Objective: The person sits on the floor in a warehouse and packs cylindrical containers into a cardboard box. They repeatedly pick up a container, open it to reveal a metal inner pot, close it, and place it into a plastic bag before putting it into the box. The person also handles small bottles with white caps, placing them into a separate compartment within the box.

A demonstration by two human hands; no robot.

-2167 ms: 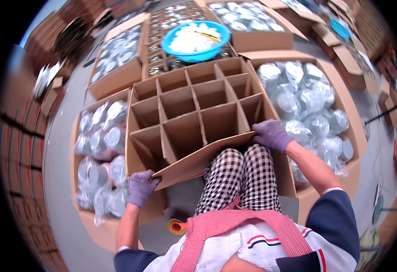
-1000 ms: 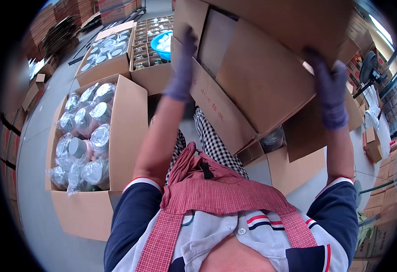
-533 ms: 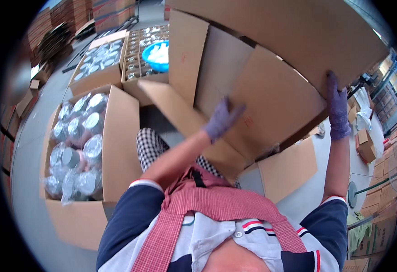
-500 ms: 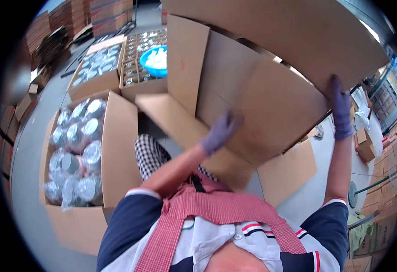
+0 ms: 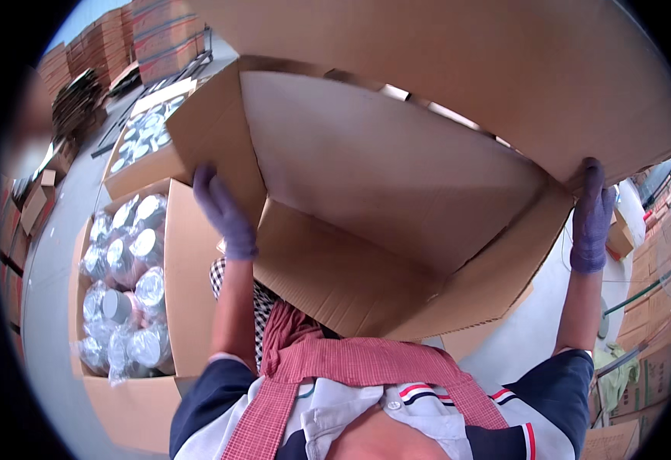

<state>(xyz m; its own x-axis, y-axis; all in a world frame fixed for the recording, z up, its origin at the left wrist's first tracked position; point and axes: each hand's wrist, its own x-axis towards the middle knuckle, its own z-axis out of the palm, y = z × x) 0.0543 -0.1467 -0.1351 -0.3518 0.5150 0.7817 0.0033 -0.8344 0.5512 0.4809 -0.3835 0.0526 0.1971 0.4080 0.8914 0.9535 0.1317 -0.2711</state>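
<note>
Grey floor (image 5: 50,268), stacked brown cartons (image 5: 168,38), green pole (image 5: 633,297)

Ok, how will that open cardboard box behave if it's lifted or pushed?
The cardboard box is probably light for its size: nothing shows inside. Its broad panels look fairly stiff, holding nearly flat. The left flap may swing at its crease, since it angles outward.

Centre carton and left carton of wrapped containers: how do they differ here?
The centre carton is tilted, its opening toward the wearer; the left carton stands upright, opening upward. The centre carton shows bare inner walls, while the left carton is packed with plastic-wrapped containers. Both are brown cardboard and open.
</note>
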